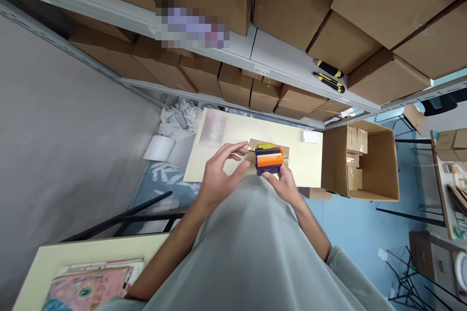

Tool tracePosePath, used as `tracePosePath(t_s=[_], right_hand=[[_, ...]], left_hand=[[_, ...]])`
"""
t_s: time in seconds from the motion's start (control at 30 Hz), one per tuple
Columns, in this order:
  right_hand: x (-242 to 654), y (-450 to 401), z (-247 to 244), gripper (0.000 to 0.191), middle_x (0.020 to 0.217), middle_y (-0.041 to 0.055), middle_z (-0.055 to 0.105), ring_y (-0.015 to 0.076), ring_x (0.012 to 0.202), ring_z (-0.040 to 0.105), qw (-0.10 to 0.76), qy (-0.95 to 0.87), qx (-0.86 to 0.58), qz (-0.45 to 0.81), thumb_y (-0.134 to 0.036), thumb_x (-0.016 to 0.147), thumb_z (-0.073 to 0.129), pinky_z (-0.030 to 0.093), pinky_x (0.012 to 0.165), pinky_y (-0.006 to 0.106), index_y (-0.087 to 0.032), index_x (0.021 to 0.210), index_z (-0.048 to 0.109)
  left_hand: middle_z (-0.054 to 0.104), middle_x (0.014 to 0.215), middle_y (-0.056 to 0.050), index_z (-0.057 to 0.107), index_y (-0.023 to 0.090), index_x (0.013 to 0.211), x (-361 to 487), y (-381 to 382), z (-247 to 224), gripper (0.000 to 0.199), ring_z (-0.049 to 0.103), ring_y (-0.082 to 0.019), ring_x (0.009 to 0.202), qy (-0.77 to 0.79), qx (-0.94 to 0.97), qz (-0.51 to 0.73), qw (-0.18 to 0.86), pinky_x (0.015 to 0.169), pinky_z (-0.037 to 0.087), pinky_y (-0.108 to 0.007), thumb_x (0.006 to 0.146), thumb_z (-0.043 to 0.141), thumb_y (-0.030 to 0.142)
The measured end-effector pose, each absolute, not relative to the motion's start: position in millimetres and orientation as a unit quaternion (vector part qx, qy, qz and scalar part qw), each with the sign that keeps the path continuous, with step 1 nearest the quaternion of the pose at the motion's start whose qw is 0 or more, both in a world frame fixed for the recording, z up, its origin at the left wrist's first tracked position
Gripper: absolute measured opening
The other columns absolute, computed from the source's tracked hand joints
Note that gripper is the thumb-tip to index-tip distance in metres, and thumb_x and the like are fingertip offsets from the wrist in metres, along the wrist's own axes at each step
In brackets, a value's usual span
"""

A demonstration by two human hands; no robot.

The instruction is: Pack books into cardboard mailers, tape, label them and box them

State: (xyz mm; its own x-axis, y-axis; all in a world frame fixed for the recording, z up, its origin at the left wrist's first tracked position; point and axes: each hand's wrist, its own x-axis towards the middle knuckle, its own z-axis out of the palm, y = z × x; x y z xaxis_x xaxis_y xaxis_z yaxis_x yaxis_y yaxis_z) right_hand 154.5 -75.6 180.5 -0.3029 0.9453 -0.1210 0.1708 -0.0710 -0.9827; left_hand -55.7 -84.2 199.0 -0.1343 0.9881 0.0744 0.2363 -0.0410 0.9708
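My right hand [284, 183] is closed around an orange and dark purple tape dispenser [269, 158], gripping it from its near right side with the thumb along the lower edge. A yellow-green part shows at its far side. My left hand [222, 167] is open to the left of the dispenser, fingers bent slightly and thumb apart, with nothing in it. Behind the dispenser lies a small brown cardboard box [254, 146] on the cream table [302, 165]. Much of that box is hidden by the dispenser and my hands.
Shelves [280, 53] packed with cardboard boxes hang over the table's far side. Two box cutters [330, 69] lie there. A large open carton [377, 160] holding small boxes stands right. Paper scraps [178, 119] heap at left; books [87, 286] lie on another table.
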Motion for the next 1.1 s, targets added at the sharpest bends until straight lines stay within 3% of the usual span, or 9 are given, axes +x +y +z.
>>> tracePosePath(t_s=[0.1,0.23,0.37,0.43,0.6,0.7,0.87,0.97,1.1], right_hand=[[156.5,-81.1,184.8,0.042,0.118,0.0059,0.076,0.0245,0.108,0.071,0.31,-0.628,-0.459,0.547,-0.059,0.098,0.073,0.057,0.103,0.039,-0.025,0.123,0.071],[164.4,-86.6,181.0,0.042,0.121,0.0082,0.074,0.0269,0.116,0.068,0.275,-0.66,-0.467,0.52,-0.057,0.099,0.072,0.054,0.11,0.043,-0.025,0.125,0.07],[176.0,-89.6,170.7,0.039,0.127,0.0085,0.074,0.03,0.136,0.059,0.262,-0.689,-0.477,0.479,-0.059,0.099,0.072,0.033,0.13,0.052,-0.027,0.121,0.071],[181.7,-90.5,166.9,0.041,0.129,0.0085,0.074,0.0303,0.143,0.054,0.246,-0.694,-0.479,0.477,-0.06,0.1,0.07,0.028,0.133,0.052,-0.026,0.123,0.071],[194.6,-89.2,163.7,0.047,0.137,0.0129,0.071,0.0335,0.15,0.048,0.191,-0.709,-0.496,0.464,-0.061,0.1,0.07,0.038,0.128,0.053,-0.024,0.13,0.07],[199.9,-87.1,164.0,0.049,0.14,0.0136,0.07,0.0341,0.147,0.05,0.171,-0.725,-0.492,0.45,-0.059,0.099,0.072,0.045,0.123,0.052,-0.026,0.135,0.068],[204.2,-91.6,168.8,0.038,0.113,0.0101,0.076,0.0312,0.124,0.061,0.137,-0.749,-0.471,0.446,-0.054,0.104,0.068,0.047,0.116,0.051,-0.026,0.129,0.067],[210.1,-97.2,174.3,0.032,0.099,0.0075,0.074,0.0275,0.103,0.061,0.128,-0.75,-0.471,0.447,-0.053,0.107,0.064,0.053,0.1,0.045,-0.026,0.123,0.068],[225.1,-99.1,179.6,0.029,0.086,0.0052,0.068,0.0264,0.093,0.06,0.125,-0.758,-0.46,0.445,-0.054,0.106,0.064,0.054,0.084,0.039,-0.025,0.111,0.067]], left_hand=[[0.074,0.117,-0.009,0.077,0.024,0.123,-65.8,-70.9,208.0,0.038,0.073,-0.024,0.104,0.554,0.533,0.482,0.42,0.091,0.064,-0.037,0.098,0.066,0.05],[0.075,0.102,-0.007,0.08,0.023,0.103,-68.3,-62.9,211.6,0.031,0.071,-0.023,0.093,0.535,0.54,0.448,0.47,0.083,0.063,-0.035,0.095,0.069,0.051],[0.076,0.092,-0.006,0.081,0.024,0.093,-65.7,-61.5,209.2,0.031,0.068,-0.021,0.083,0.53,0.551,0.415,0.492,0.073,0.059,-0.032,0.095,0.07,0.052],[0.076,0.089,-0.005,0.08,0.023,0.09,-64.7,-60.6,209.1,0.032,0.067,-0.019,0.08,0.529,0.557,0.403,0.498,0.072,0.057,-0.031,0.095,0.068,0.053],[0.076,0.09,-0.005,0.078,0.021,0.088,-60.5,-58.3,212.6,0.028,0.064,-0.017,0.08,0.517,0.569,0.391,0.506,0.071,0.052,-0.028,0.095,0.07,0.047],[0.075,0.09,-0.006,0.077,0.02,0.087,-53.8,-58.0,212.7,0.027,0.064,-0.016,0.08,0.514,0.573,0.412,0.487,0.071,0.052,-0.028,0.097,0.068,0.044],[0.074,0.089,-0.005,0.076,0.021,0.087,-46.5,-57.3,212.8,0.027,0.062,-0.017,0.079,0.524,0.6,0.409,0.446,0.072,0.05,-0.03,0.099,0.067,0.043],[0.074,0.088,-0.004,0.075,0.022,0.086,-45.6,-59.1,211.9,0.026,0.062,-0.017,0.08,0.54,0.598,0.404,0.433,0.074,0.05,-0.03,0.099,0.066,0.042],[0.073,0.088,-0.004,0.072,0.021,0.085,-38.7,-67.3,201.6,0.026,0.062,-0.016,0.078,0.563,0.553,0.408,0.459,0.07,0.05,-0.028,0.098,0.066,0.042]])
